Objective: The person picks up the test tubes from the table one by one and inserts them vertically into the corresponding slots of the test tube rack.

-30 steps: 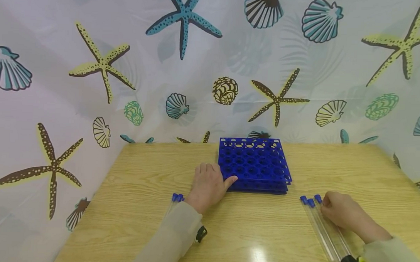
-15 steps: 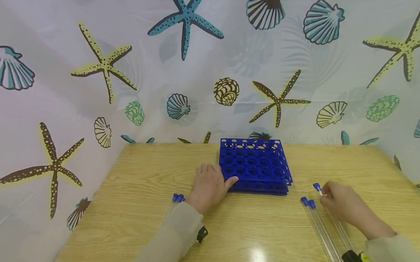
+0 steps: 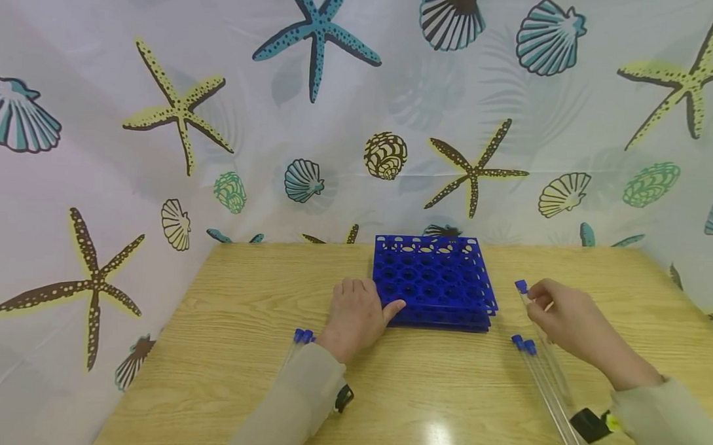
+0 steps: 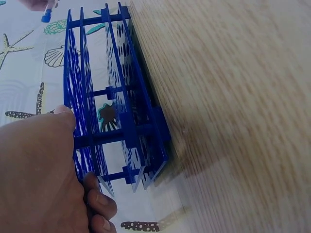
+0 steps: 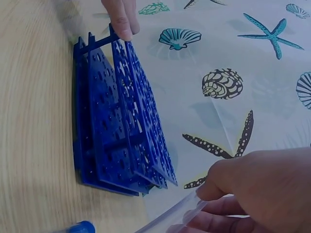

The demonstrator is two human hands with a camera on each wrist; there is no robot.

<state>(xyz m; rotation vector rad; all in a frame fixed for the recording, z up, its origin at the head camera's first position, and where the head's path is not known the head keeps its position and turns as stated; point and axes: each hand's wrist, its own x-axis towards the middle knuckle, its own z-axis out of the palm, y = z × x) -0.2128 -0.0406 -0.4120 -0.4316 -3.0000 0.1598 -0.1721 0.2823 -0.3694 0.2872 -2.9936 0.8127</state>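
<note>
Rack (image 3: 434, 277) on table (image 3: 422, 375); cloth (image 3: 342, 124) behind; tubes (image 3: 550, 397) before it, left and right

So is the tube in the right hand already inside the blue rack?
No, the right hand holds the tube to the right of the blue rack, apart from it.

From above, the head view faces forward and down over the table (image 3: 410, 381); both sideways-tilted wrist views share the rack (image 4: 116, 97) up close, towards ten o'clock in the left, nine in the right.
</note>
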